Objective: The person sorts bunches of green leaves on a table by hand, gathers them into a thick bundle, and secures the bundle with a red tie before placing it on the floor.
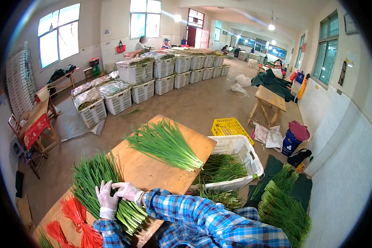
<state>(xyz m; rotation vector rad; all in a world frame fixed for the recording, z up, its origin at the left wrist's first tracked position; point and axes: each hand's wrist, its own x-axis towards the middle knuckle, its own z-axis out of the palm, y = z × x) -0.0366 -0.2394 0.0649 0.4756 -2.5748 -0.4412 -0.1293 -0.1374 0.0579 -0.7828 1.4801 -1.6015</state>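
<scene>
Both hands wear thin white gloves, and the sleeves are blue plaid. The left hand (106, 199) lies flat on a big bunch of green stalks (103, 186), fingers spread wide and pointing up and away. It presses on the bunch and does not close around it. The right hand (127, 191) sits just beside it, touching the same bunch, with its fingers curled loosely over the stalks. I cannot tell if it really squeezes any of them.

The bunch lies under both hands on a wooden table (153, 169). Its dark green tips fan out past the fingers, and its pale ends point back under the wrists, toward the person.

To the left of the hands and a bit nearer the person lie red plastic ties (76, 219) on the same table. Farther out past the right hand lies a second bunch of green stalks (165, 144), well apart from the hands. Beyond the table edge on the right stands a white plastic crate (246, 155) with more greens inside. A yellow crate (229, 126) sits behind it. Far to the right, a pile of green stalks (283, 204) lies on a dark mat on the floor.
</scene>
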